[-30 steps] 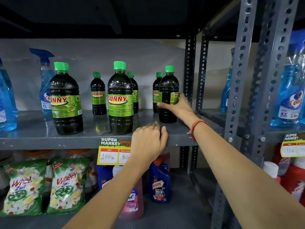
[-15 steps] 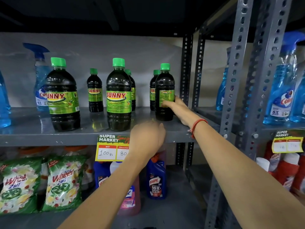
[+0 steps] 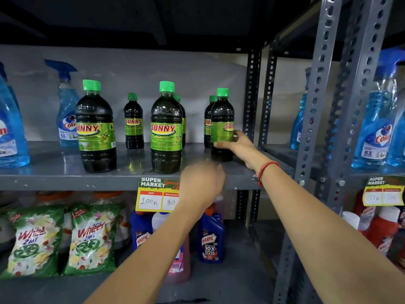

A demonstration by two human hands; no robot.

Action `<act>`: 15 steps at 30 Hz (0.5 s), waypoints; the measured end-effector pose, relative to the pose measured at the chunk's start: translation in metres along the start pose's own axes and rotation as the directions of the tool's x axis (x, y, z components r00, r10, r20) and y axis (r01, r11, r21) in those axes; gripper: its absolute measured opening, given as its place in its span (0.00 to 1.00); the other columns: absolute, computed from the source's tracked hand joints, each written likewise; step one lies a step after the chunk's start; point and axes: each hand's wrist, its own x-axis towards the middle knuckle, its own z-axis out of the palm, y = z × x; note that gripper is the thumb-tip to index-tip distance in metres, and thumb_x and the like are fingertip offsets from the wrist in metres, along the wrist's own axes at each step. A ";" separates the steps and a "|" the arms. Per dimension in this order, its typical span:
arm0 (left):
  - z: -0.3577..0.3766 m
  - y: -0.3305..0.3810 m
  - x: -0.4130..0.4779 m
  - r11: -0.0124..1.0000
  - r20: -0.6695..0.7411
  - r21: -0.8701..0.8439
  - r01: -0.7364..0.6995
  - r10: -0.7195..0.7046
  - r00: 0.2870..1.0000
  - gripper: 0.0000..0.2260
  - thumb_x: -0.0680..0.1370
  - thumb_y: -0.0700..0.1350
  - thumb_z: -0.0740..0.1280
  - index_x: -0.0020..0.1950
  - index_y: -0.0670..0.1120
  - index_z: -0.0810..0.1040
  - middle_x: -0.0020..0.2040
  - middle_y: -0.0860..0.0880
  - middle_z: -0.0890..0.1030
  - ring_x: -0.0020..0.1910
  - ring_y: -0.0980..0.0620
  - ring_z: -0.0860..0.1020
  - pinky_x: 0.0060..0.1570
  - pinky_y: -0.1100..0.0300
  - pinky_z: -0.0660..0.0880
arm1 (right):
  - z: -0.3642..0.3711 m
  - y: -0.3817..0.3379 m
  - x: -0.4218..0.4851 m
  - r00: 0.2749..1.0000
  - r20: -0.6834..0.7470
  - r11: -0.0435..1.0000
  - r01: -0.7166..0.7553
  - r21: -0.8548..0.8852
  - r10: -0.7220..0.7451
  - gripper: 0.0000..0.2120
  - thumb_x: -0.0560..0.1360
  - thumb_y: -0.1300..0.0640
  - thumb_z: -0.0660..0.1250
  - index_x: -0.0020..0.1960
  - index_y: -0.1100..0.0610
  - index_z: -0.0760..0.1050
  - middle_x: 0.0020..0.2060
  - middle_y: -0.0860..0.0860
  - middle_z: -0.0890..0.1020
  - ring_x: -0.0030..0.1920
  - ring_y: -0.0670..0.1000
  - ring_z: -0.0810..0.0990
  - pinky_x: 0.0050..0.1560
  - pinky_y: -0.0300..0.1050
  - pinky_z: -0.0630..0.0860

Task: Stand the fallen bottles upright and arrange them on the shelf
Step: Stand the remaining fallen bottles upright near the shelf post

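Several dark Sunny bottles with green caps stand upright on the grey shelf [image 3: 65, 174]. Two large ones are in front: a left bottle [image 3: 95, 128] and a middle bottle [image 3: 166, 130]. Smaller ones stand behind, one at the back [image 3: 133, 123] and another at the back right [image 3: 207, 123]. My right hand [image 3: 236, 145] grips the lower label of the right front bottle [image 3: 221, 119], which stands upright. My left hand [image 3: 201, 183] rests curled on the shelf's front edge, holding nothing.
Blue spray bottles stand at the far left [image 3: 11, 132] and in the right bay [image 3: 377, 128]. A perforated steel upright [image 3: 317, 95] divides the bays. A price tag [image 3: 157, 196] hangs below the shelf. Detergent bags [image 3: 92, 240] and Harpic bottles [image 3: 210, 238] fill the lower shelf.
The right front bottle has turned in my right hand, so its label now faces more to the right. My left hand stayed on the shelf edge.
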 end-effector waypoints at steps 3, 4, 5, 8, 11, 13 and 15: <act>0.000 0.000 0.000 1.000 0.022 -0.002 0.007 -0.007 1.000 0.19 0.76 0.48 0.52 0.34 0.43 0.78 0.31 0.45 0.81 0.30 0.44 0.78 0.30 0.56 0.70 | 0.005 -0.002 -0.003 0.995 -0.072 0.984 0.053 -0.168 -0.066 0.46 0.58 0.44 0.81 0.70 0.55 0.65 0.62 0.51 0.78 0.61 0.51 0.76 0.64 0.49 0.72; 0.000 0.000 0.000 1.000 0.028 -0.001 0.007 -0.007 1.000 0.19 0.76 0.48 0.52 0.34 0.43 0.78 0.31 0.45 0.81 0.30 0.44 0.78 0.30 0.56 0.70 | 0.005 -0.003 -0.006 0.995 -0.069 0.983 0.055 -0.174 -0.067 0.47 0.59 0.44 0.81 0.71 0.55 0.64 0.63 0.51 0.77 0.62 0.51 0.75 0.65 0.49 0.71; 0.000 0.000 0.000 1.000 0.031 -0.002 0.006 -0.006 0.999 0.19 0.77 0.48 0.52 0.34 0.43 0.78 0.32 0.45 0.81 0.30 0.44 0.78 0.30 0.56 0.70 | 0.005 -0.004 -0.007 0.997 -0.048 0.985 0.054 -0.163 -0.062 0.46 0.60 0.45 0.81 0.71 0.55 0.64 0.63 0.51 0.77 0.63 0.51 0.74 0.64 0.47 0.71; 0.000 0.000 0.000 1.000 0.037 -0.016 0.007 -0.007 0.999 0.20 0.76 0.48 0.52 0.34 0.43 0.78 0.31 0.45 0.81 0.30 0.44 0.78 0.30 0.56 0.70 | 0.001 -0.005 -0.009 0.998 0.052 0.992 0.027 -0.120 -0.021 0.38 0.64 0.51 0.80 0.68 0.56 0.67 0.57 0.50 0.78 0.61 0.51 0.76 0.58 0.42 0.69; -0.002 0.000 0.000 1.000 0.047 -0.021 0.007 -0.006 0.999 0.19 0.76 0.48 0.52 0.33 0.43 0.77 0.31 0.45 0.81 0.29 0.44 0.78 0.29 0.56 0.71 | 0.004 -0.008 -0.010 0.999 0.003 0.968 0.038 -0.248 -0.039 0.42 0.55 0.38 0.80 0.63 0.53 0.72 0.53 0.46 0.81 0.56 0.49 0.78 0.58 0.45 0.74; -0.003 0.000 0.000 1.000 0.068 -0.024 -0.001 0.003 0.998 0.19 0.76 0.48 0.52 0.33 0.43 0.77 0.31 0.45 0.81 0.29 0.45 0.78 0.29 0.57 0.70 | 0.005 0.002 0.002 0.998 -0.024 0.949 0.051 -0.311 -0.061 0.50 0.44 0.25 0.75 0.61 0.49 0.74 0.52 0.45 0.83 0.54 0.49 0.80 0.58 0.49 0.77; -0.004 0.001 0.000 0.999 0.079 -0.038 -0.020 0.023 0.997 0.20 0.76 0.49 0.51 0.33 0.43 0.77 0.31 0.45 0.81 0.29 0.44 0.78 0.29 0.57 0.70 | 0.004 0.003 0.003 0.997 -0.002 0.951 0.072 -0.301 -0.076 0.51 0.43 0.24 0.73 0.61 0.48 0.74 0.52 0.45 0.83 0.54 0.48 0.80 0.58 0.49 0.76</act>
